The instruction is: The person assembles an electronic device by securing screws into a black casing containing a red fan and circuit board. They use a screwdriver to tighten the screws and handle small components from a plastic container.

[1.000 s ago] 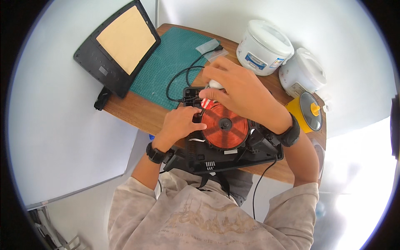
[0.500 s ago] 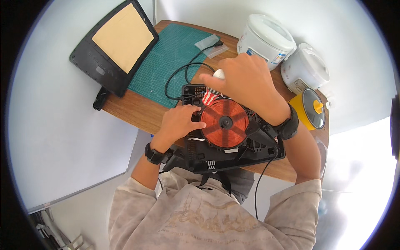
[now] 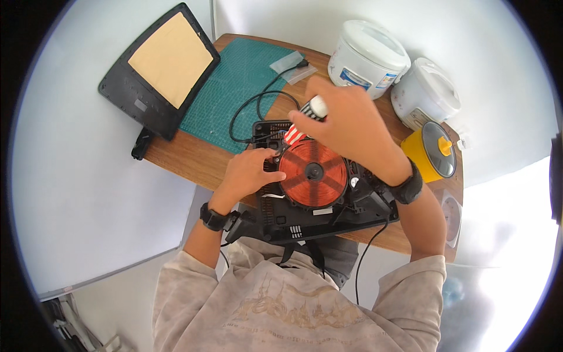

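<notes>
An opened induction cooker base (image 3: 275, 234) in black plastic lies at the table's near edge, a round copper coil (image 3: 322, 190) in its middle. My left hand (image 3: 245, 175) rests at the coil's left side, thumb on its rim and fingers stretched along the base. Above the coil's far edge, my right hand (image 3: 358, 126) is closed around an upright, slightly tilted striped tool (image 3: 317, 107). The tool has a white top, black-and-white stripes below it and red-and-white stripes lower down. Its tip is hidden among the parts beside the coil.
A black cover panel (image 3: 138, 120) stands tilted at the left, beside a green cutting mat (image 3: 214, 111). A black power cord (image 3: 234, 120) loops toward a plastic bag (image 3: 287, 64). Two white rice cookers (image 3: 366, 58) and a yellow pot (image 3: 419, 155) stand at the right.
My right hand has shifted slightly on the striped tool, and more of its white top and black stripes shows. My left hand keeps its place at the coil.
</notes>
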`<state>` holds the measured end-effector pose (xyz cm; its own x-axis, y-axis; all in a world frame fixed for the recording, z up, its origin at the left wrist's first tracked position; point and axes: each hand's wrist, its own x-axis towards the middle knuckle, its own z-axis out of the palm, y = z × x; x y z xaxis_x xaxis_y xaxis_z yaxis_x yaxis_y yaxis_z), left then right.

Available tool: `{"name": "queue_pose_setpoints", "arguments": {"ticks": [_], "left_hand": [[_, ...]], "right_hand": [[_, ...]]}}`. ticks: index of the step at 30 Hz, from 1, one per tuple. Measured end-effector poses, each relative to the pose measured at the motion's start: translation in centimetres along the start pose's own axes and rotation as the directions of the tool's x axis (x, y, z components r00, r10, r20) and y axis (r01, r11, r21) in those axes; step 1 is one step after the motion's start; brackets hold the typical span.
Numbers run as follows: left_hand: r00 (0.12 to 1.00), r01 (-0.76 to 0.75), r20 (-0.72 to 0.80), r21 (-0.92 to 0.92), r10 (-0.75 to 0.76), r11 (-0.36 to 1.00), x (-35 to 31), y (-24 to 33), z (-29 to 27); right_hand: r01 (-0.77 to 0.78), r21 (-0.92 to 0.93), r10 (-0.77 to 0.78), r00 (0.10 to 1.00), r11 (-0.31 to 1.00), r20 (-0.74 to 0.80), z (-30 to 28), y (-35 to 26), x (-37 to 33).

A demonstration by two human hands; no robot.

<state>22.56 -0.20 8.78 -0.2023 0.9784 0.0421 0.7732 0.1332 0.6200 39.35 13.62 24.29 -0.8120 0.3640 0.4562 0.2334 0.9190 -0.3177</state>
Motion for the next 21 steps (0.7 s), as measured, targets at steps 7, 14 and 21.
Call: {"name": "queue_pose_setpoints", "arguments": {"ticks": [7,14,21], "left_hand": [[0.999,0.012,0.03,-0.087,-0.009,0.996,-0.2,0.4,-0.4],[0.993,-0.116,0.038,0.023,0.115,0.993,-0.2,4.3,-1.6],[0.805,-0.566,0.286,0.106,0.52,0.818,-0.6,8.6,1.6]], "right_hand": [[-0.219,0.052,0.225,0.957,0.974,-0.183,-5.6,0.9,-4.6],[-0.455,0.224,0.504,0.725,0.862,-0.468,-8.7,1.4,-13.8],[-0.536,0.369,0.65,0.593,0.759,-0.476,-7.7,1.3,-22.8]]}}
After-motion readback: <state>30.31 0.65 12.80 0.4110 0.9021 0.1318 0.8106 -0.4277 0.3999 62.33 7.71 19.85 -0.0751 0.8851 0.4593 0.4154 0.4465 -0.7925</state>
